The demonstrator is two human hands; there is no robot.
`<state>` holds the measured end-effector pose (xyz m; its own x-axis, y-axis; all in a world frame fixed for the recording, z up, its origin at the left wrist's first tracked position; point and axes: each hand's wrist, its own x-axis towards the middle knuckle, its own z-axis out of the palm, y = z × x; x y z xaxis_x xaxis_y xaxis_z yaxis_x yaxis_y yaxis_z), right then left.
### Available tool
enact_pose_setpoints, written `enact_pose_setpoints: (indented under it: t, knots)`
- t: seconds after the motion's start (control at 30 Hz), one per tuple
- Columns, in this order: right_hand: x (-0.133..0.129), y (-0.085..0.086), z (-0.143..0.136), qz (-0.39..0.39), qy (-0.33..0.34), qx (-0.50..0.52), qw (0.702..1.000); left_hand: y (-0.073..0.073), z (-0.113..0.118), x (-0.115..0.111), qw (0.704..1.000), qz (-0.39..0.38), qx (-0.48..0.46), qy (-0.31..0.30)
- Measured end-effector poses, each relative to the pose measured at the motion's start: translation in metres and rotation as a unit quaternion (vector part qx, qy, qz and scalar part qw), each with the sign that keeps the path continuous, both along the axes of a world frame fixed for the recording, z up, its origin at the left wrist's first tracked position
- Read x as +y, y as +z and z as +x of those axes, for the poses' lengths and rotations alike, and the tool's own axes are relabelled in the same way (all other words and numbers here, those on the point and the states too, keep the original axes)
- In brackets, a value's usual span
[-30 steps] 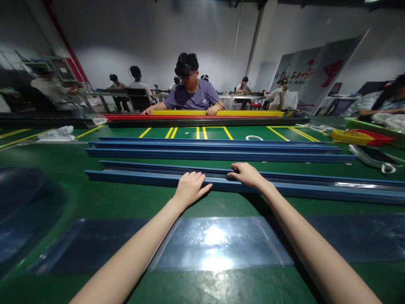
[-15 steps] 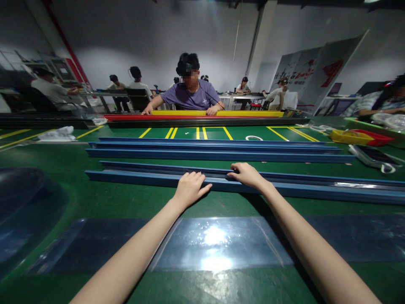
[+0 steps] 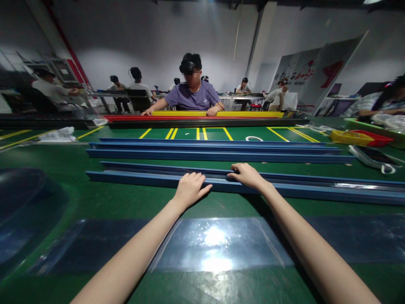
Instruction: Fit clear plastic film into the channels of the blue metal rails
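A long blue channel profile (image 3: 152,179) lies across the green table with its open side up. My left hand (image 3: 190,188) is closed over its near wall, fingers bent into the groove and thumb stretched along the outside. Just to the right, my right hand (image 3: 247,174) reaches over the groove, its fingers curled at the far wall; the fingertips are partly hidden. Both hands touch this same profile. Nearer to me, a clear plastic sheet (image 3: 177,247) lies flat beneath my forearms and reflects the lamps.
More blue profiles (image 3: 190,155) lie parallel beyond mine. Across the table, a person (image 3: 193,95) has hands on a yellow profile (image 3: 247,114), beside red and black ones. At right are a phone (image 3: 375,156) and a yellow tray (image 3: 351,137). A dark, clear-wrapped object (image 3: 22,194) is at left.
Both my hands keep the same place on the blue profile. Across the table, the person's head has lifted slightly and shifted a little to the right.
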<state>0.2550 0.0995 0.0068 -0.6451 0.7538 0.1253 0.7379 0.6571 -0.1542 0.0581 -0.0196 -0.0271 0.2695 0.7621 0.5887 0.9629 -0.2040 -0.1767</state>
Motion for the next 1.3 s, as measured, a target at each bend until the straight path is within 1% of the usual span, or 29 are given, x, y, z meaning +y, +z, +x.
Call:
enact_pose_setpoints:
  t: [0.17,0.3,0.47,0.57,0.67,0.77,1.0,1.13,1.23,1.3]
  knots:
    - [-0.004,0.003,0.001,0.029,0.000,-0.021,0.999,0.000,0.000,0.000,1.000,0.006,-0.003,-0.004]
    - [-0.009,0.008,0.001,0.062,-0.001,-0.057,0.996,0.000,-0.001,-0.001,1.000,0.008,-0.019,-0.021]
    - [-0.014,0.018,-0.002,0.112,0.024,-0.120,0.986,0.002,-0.002,-0.002,0.999,0.005,-0.025,-0.038]
    - [-0.014,0.023,0.001,0.120,0.039,-0.145,0.981,0.003,0.000,-0.003,0.999,0.007,-0.017,-0.047]
    - [-0.010,0.026,0.009,0.104,0.042,-0.171,0.979,0.004,0.001,-0.004,0.998,0.011,-0.003,-0.055]
    - [-0.004,0.029,0.020,0.081,0.029,-0.194,0.977,0.003,0.001,-0.004,0.999,0.014,0.002,-0.050]
    - [0.008,0.038,0.044,-0.007,-0.054,-0.228,0.972,-0.001,-0.003,-0.001,1.000,0.008,-0.010,-0.016]
    - [0.007,0.041,0.048,-0.037,-0.091,-0.227,0.969,-0.001,-0.002,0.000,1.000,0.008,-0.006,-0.009]
    - [0.006,0.040,0.045,-0.046,-0.097,-0.209,0.972,0.000,-0.001,0.000,1.000,0.007,-0.002,-0.007]
    - [0.006,0.038,0.042,-0.053,-0.088,-0.180,0.978,0.000,-0.001,0.000,1.000,0.007,-0.002,-0.006]
